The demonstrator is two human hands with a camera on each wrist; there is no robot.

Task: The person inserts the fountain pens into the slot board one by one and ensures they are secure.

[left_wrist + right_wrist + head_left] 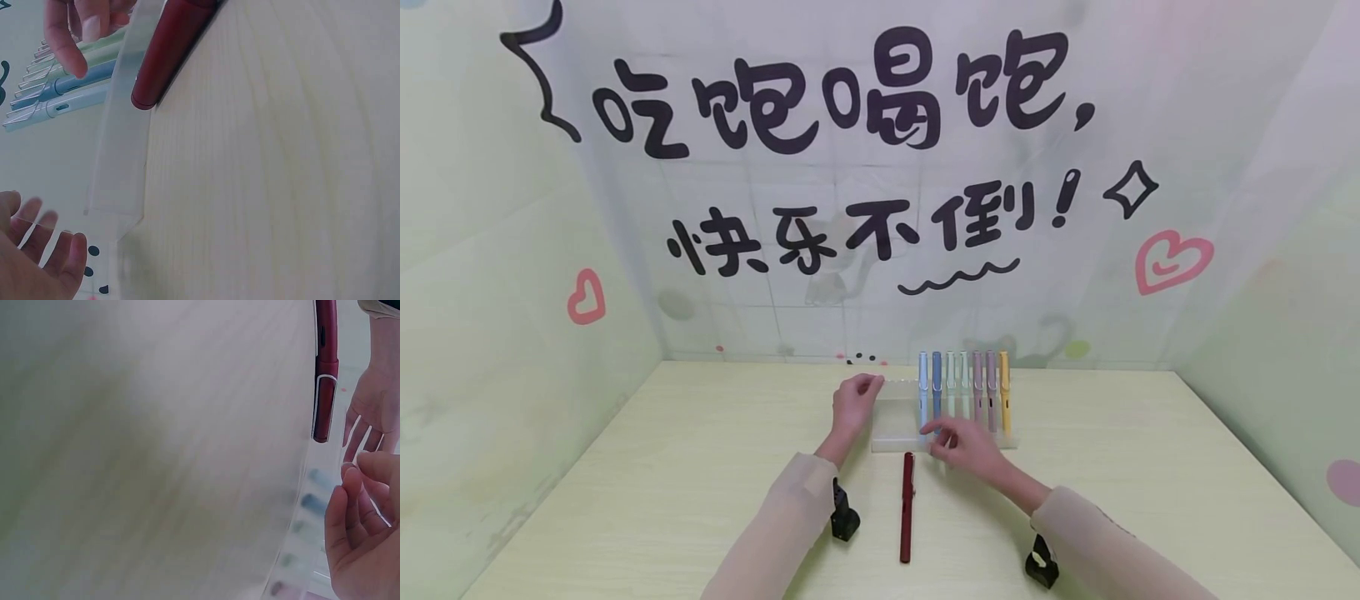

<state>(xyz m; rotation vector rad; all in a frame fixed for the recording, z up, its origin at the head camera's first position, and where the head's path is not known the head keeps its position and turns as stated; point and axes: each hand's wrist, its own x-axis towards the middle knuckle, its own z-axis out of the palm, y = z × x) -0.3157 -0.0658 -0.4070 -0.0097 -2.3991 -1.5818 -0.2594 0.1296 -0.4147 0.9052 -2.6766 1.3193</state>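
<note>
My left hand [852, 408] holds the left edge of a clear plastic pen stand [891, 445], its fingers seen through the panel in the left wrist view. Several pens stand in its right part: a light blue pen [923, 372], a blue pen [937, 375], light green pens [951, 375], purple pens [977, 375] and a yellow pen [1005, 392]. At the stand's front, my right hand [966, 446] has loosely bent fingers with nothing between them, close to the light blue pen's lower end. A dark red pen [907, 508] lies on the table before the stand, clip end toward it.
The pale wood-grain table [1150, 483] reaches a printed cloth wall [820, 325] behind the stand. Black wrist cameras hang below both sleeves, the left camera [845, 521] beside the red pen and the right camera [1042, 567] farther right.
</note>
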